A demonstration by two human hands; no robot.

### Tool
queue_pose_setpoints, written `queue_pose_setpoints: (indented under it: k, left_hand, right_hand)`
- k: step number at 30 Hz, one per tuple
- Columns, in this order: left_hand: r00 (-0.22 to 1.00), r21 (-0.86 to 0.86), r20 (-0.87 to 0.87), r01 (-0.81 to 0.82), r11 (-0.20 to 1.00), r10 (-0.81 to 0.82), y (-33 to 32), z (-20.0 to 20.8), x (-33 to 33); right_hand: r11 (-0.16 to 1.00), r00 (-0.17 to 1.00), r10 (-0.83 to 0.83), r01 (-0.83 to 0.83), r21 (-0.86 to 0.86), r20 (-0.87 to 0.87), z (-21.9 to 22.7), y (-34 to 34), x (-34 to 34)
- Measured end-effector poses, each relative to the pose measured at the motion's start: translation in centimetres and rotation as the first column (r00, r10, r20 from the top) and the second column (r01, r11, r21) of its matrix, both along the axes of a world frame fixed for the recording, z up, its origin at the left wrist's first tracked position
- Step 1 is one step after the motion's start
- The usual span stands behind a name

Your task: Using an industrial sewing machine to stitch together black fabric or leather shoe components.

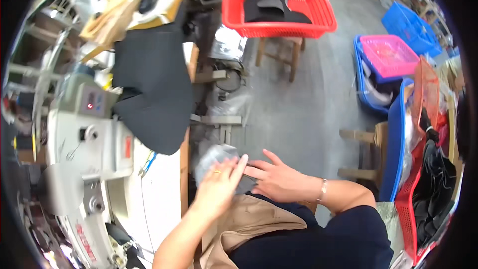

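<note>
Above my lap, my left hand and my right hand meet at the fingertips. The left fingers are stretched out and point away from me. On the right hand the fingers are spread, with a bracelet at the wrist. Under and beside the left hand lies crumpled clear plastic. Something greyish shows between the hands, partly hidden; I cannot make out what it is. Tan cloth covers my lap. To the left, dark grey sheet pieces lie on the table, apart from both hands.
A sewing machine stands on the white table at left, with blue-handled snips beside it. Ahead, a red basket of dark pieces rests on a wooden stool. Blue bins and a pink basket stand at right.
</note>
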State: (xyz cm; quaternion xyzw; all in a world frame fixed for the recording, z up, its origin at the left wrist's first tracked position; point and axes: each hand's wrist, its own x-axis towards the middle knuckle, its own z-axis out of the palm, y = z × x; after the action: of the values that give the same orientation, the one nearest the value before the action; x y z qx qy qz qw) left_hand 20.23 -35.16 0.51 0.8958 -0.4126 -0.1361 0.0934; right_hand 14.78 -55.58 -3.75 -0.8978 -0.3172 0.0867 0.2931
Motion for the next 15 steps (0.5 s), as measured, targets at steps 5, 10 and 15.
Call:
queue_pose_setpoints:
  k: [5, 10, 15]
  left_hand:
    - [0.914, -0.317, -0.307, -0.361, 0.877, 0.265, 1.2, 2.2, -4.0]
    - [0.722, -0.702, -0.533, -0.669, 0.246, 0.442, 1.7, 7.6, 0.3]
    - [0.62, -0.515, -0.779, -0.718, -0.469, -0.094, 1.4, 10.5, 8.5]
  right_hand:
    - [0.959, 0.968, 0.184, -0.14, -0.245, 0.169, 8.7, -1.8, -1.4]
    - [0.84, 0.544, -0.533, 0.432, 0.328, 0.648, 13.9, -3.2, -1.6]
    - [0.698, 0.024, -0.71, 0.15, 0.7, 0.703, 18.8, -1.7, 4.5]
